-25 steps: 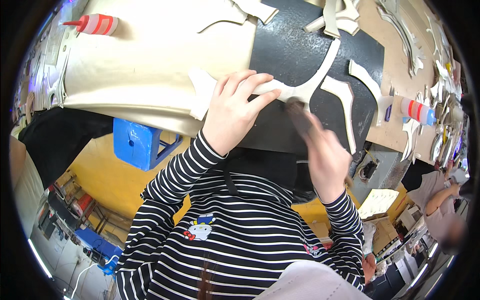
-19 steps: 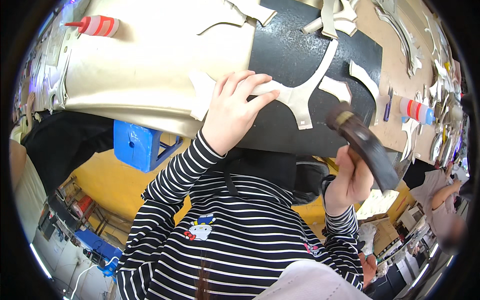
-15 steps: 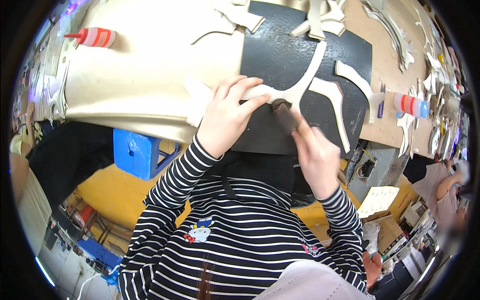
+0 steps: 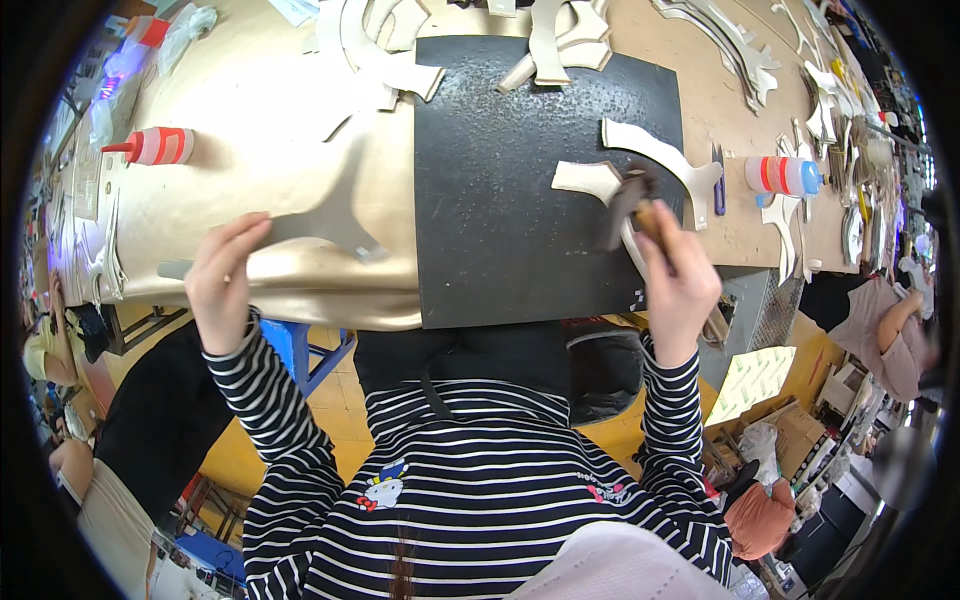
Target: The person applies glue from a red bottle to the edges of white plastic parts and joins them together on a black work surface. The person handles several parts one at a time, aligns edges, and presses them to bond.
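Over the pale gold sheet at the left, my left hand (image 4: 222,275) pinches one arm of a flat, grey Y-shaped cut piece (image 4: 325,220). My right hand (image 4: 682,285) is closed round the wooden handle of a hammer (image 4: 630,200), whose dark head is blurred. The hammer is above the right part of the black board (image 4: 490,220), partly covering a curved white strip (image 4: 585,177). Another curved white strip (image 4: 655,150) lies just beyond it, its end reaching over the board's right edge.
Several pale cut pieces (image 4: 545,45) are stacked at the board's far edge. A red-capped bottle (image 4: 165,146) lies at the left, a blue-capped bottle (image 4: 775,175) at the right beside a purple-handled tool (image 4: 719,190). A blue stool (image 4: 290,345) stands under the table's edge; other people are at both sides.
My left hand has carried the Y-shaped piece off the black board to the left, over the gold sheet. My right hand has moved right with the hammer, now above the white strip.
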The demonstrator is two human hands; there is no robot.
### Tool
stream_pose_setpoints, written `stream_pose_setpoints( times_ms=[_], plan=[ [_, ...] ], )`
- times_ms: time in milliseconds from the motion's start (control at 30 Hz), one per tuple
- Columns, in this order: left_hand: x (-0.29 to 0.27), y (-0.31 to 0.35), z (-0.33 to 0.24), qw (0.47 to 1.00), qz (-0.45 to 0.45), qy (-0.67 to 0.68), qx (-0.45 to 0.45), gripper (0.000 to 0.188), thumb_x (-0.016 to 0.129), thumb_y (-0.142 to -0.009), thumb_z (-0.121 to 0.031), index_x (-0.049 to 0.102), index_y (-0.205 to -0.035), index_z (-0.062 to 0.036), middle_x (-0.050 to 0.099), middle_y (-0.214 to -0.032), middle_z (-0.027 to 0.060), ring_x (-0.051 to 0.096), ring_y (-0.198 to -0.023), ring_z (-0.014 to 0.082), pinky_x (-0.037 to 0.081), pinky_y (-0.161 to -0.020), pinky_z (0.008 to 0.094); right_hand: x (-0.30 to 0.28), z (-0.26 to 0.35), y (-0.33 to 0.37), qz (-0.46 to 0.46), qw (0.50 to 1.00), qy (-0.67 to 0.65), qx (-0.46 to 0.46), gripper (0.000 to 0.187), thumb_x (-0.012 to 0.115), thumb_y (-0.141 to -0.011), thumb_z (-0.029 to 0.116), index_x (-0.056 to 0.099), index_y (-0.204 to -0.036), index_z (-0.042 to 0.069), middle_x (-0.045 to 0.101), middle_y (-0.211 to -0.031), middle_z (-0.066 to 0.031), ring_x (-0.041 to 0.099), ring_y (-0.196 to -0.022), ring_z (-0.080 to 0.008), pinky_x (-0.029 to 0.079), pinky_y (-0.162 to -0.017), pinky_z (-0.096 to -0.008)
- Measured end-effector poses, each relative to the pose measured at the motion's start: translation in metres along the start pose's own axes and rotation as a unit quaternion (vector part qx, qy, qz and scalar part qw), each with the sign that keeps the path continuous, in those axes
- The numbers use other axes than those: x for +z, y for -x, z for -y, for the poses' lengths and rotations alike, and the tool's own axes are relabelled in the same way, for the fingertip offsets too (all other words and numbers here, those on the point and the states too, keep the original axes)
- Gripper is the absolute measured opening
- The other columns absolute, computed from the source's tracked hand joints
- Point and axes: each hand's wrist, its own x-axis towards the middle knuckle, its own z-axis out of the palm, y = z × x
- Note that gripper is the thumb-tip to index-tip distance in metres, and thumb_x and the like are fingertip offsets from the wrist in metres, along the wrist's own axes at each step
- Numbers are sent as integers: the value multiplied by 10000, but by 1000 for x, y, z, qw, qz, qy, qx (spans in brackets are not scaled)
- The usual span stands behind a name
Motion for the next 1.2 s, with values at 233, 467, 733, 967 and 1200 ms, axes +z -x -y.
stream_pose_setpoints(
  times_ms=[233,467,733,967,1200],
  plan=[
    [33,-20,-27,998,-22,50,-21,261,561,-867,63,669,-1096,-1,663,-1139,104,607,-1085,251,472,-918,347,-7,-70,-28,-95,986,39,131,351,606,-914,120,613,-1255,40,676,-1115,-183,666,-991,-292,485,-867,-346],
    [143,-54,-129,971,101,137,166,387,674,-821,-82,622,-1203,-61,580,-1261,110,526,-1175,294,421,-984,391,10,-82,-53,-38,987,150,-43,554,686,-839,162,517,-1360,78,544,-1295,-192,501,-1204,-355,393,-1004,-420],
    [186,-65,-151,991,78,95,55,394,726,-786,-169,601,-1142,-55,534,-943,74,501,-929,265,417,-860,373,29,-51,-58,26,999,30,-35,354,722,-823,147,645,-1157,57,506,-938,-109,501,-894,-281,428,-815,-386],
    [166,-55,-136,953,159,259,21,165,647,-750,28,554,-872,-34,568,-1026,82,535,-963,240,432,-875,320,12,-15,-57,35,995,-65,-66,402,760,-768,112,678,-1161,131,510,-949,-81,500,-852,-236,432,-784,-352],
    [101,-11,-97,779,214,572,-142,192,461,-795,147,500,-803,-41,606,-1080,121,547,-1018,167,429,-905,283,31,10,-67,83,984,-22,-156,391,735,-777,129,673,-1162,151,549,-1034,-76,525,-1012,-267,410,-987,-451]
  ],
)
